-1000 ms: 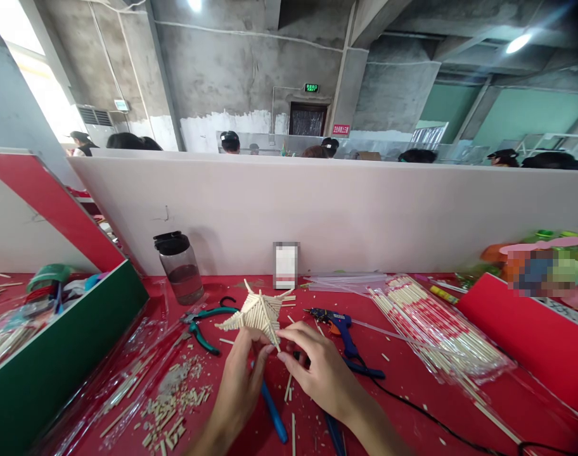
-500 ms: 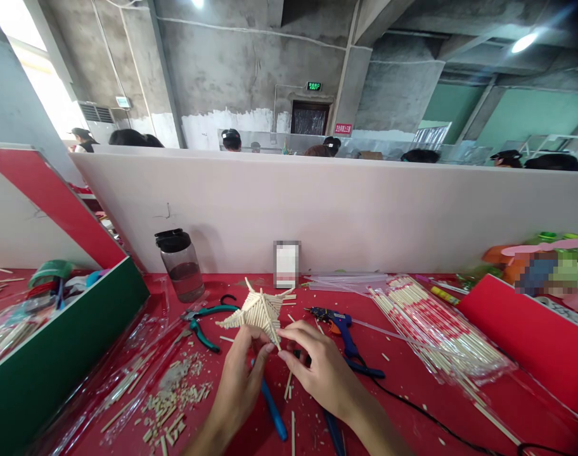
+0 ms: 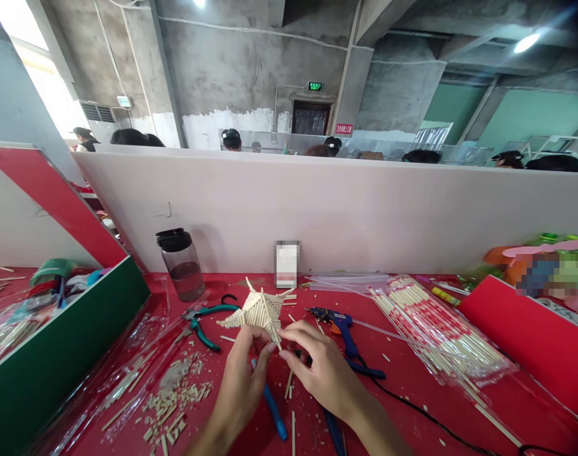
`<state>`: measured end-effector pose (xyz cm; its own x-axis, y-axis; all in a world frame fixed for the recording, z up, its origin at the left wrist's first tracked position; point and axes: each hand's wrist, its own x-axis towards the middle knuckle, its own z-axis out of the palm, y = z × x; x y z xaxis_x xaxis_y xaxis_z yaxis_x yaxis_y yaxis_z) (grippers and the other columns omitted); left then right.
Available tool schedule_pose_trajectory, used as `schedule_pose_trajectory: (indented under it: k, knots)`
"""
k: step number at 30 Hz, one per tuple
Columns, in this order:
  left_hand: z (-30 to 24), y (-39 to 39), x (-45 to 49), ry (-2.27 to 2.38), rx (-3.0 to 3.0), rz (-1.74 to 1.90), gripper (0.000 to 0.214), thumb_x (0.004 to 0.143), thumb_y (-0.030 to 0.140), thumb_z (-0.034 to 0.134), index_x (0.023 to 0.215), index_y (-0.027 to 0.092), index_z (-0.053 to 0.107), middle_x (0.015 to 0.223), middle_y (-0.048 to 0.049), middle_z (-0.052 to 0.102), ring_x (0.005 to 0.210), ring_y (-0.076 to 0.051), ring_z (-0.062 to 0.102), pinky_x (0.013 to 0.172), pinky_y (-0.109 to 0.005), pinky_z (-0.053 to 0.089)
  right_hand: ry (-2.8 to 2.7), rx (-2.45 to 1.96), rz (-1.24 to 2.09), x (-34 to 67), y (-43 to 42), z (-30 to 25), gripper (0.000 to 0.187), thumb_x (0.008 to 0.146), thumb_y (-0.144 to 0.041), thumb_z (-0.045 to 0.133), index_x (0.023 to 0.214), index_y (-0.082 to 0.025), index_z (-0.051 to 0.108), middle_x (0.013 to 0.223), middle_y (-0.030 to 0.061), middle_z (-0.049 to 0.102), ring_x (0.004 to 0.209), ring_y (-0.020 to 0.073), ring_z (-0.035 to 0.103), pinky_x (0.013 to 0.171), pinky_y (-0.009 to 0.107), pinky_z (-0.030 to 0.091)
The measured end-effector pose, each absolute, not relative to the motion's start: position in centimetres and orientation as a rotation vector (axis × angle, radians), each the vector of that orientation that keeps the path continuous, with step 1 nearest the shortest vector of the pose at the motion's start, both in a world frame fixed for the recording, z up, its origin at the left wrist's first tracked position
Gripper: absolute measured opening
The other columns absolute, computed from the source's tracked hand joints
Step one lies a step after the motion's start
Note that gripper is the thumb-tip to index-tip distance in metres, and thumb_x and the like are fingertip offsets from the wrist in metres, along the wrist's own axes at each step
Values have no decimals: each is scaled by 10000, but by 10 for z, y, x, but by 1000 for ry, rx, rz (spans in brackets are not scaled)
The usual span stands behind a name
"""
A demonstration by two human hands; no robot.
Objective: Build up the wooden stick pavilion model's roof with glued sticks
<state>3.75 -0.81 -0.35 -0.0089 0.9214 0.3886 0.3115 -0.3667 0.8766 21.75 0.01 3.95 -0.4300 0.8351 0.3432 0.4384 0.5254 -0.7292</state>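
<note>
Pale wooden sticks form a star-shaped piece (image 3: 260,309), held up above the red tabletop. My left hand (image 3: 245,358) closes on its lower edge, thumb and fingers pinching near the front point. At that same point, my right hand (image 3: 312,361) has its thumb and forefinger closed about the end of a stick of the star; whether a separate small piece is between them is hidden. Just right of the star lies a blue glue gun (image 3: 336,323). Teal-handled pliers (image 3: 206,326) rest to its left. Below my hands are a blue-handled tool (image 3: 276,408) and another dark blue handle (image 3: 334,430).
Stick offcuts (image 3: 175,399) are scattered at the left front. A water bottle (image 3: 182,269) stands by the white partition (image 3: 341,209). Packs of sticks (image 3: 441,323) lie on the right. A green-sided box (image 3: 80,354) and a red-sided box (image 3: 531,335) flank the space. A black cord (image 3: 422,408) runs to the right.
</note>
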Motion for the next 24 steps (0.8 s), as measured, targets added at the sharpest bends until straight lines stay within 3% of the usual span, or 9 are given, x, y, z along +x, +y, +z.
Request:
schedule_pose_trajectory:
  k: [9, 24]
  knots:
    - [-1, -8, 33, 1247, 1690, 1363, 79, 973, 257, 530, 915, 216, 562, 858, -3, 597, 814, -184, 579, 772, -290, 471, -2068, -1057, 722, 218, -1, 41, 263, 967, -206, 610, 1220, -257, 662, 1127, 39, 681, 958, 175, 666, 843, 270, 537]
    - [-4, -13, 23, 1247, 1726, 1338, 100, 1003, 292, 501, 974, 214, 558, 905, -21, 614, 851, -192, 586, 801, -301, 473, -2055, -1107, 725, 218, 0, 41, 310, 948, -190, 611, 1250, -258, 624, 1151, 49, 696, 940, 192, 673, 897, 320, 544]
